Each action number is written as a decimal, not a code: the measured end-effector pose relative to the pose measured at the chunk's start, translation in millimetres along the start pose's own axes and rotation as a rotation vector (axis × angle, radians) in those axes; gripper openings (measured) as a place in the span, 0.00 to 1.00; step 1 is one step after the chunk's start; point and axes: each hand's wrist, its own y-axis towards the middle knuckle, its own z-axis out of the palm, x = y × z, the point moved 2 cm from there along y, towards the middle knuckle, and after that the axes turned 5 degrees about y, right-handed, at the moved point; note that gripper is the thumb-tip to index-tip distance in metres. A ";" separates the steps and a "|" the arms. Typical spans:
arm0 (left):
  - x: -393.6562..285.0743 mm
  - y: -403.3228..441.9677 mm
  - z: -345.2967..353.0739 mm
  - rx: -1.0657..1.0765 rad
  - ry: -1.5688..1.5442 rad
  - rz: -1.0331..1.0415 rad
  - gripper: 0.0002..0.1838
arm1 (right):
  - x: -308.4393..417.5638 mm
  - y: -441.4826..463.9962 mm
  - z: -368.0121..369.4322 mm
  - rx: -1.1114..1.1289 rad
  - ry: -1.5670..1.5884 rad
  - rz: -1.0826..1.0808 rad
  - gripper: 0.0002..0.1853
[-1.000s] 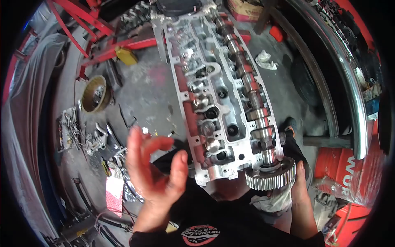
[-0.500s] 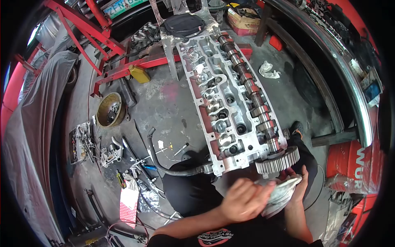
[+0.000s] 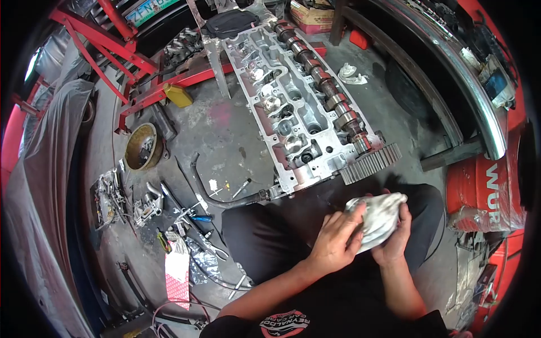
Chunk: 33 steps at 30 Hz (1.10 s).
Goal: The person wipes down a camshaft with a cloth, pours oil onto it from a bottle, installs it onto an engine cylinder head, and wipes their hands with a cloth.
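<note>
A stained white rag (image 3: 383, 217) is bunched between my two hands, just above my lap. My right hand (image 3: 396, 239) wraps the rag from its right side and from below. At the rag's left edge, the fingers and thumb of my left hand (image 3: 337, 239) close on the cloth. Whether anything lies inside the folds is hidden. Beyond my hands stands a cylinder head (image 3: 307, 121) with a camshaft (image 3: 324, 84) along its right side. The toothed camshaft gear (image 3: 372, 163) sits at the near end, apart from the rag.
On the floor to the left lie pliers (image 3: 217, 250), a blue-handled tool (image 3: 201, 218) and several metal parts. A round metal bowl (image 3: 135, 163) and a yellow bottle (image 3: 178, 96) stand further back. A red drum (image 3: 487, 191) is at the right, below a chrome bumper (image 3: 479, 96).
My left hand has come onto the rag, where before it was blurred beside it. Both hands and the rag now show higher and clear of the gear. The camera view has shifted.
</note>
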 end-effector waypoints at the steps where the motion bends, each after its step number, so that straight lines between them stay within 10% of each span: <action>1: 8.8 -0.6 6.7 0.078 0.117 0.031 0.33 | -5.3 5.7 -5.8 0.110 -0.146 -0.002 0.23; 4: 58.8 -2.3 31.0 0.213 0.156 -0.015 0.20 | -31.9 32.6 -71.8 -0.009 -0.605 -0.126 0.17; 6: 93.7 13.1 38.1 0.835 -0.252 -0.468 0.21 | -29.7 58.1 -99.4 -0.046 -0.665 -0.056 0.13; 12: 168.7 5.0 79.1 0.757 -0.445 -0.866 0.28 | -58.7 126.1 -168.9 -0.069 -0.434 0.144 0.11; 19: 79.8 58.6 23.9 0.626 0.008 -0.776 0.30 | -39.8 183.6 -230.9 0.118 -0.656 0.575 0.16; 22: -9.0 61.8 -51.4 0.261 -0.004 -0.764 0.31 | -24.9 209.3 -198.5 0.376 -0.877 0.779 0.17; 26: -39.1 -133.4 -112.1 -1.105 -0.347 -0.519 0.26 | -11.5 205.8 -174.7 0.649 -1.035 1.004 0.18; 28: 9.2 -240.9 -69.8 -1.506 -0.159 -1.537 0.20 | -6.9 210.4 -163.6 0.756 -1.088 1.064 0.19; 29: 34.8 -271.7 -34.7 -1.576 -0.284 -1.756 0.20 | -6.9 216.3 -158.5 0.802 -1.113 1.077 0.20; 33: 107.5 -264.6 85.4 -1.663 -0.742 -1.456 0.20 | -15.5 250.0 -146.5 0.929 -1.260 1.027 0.21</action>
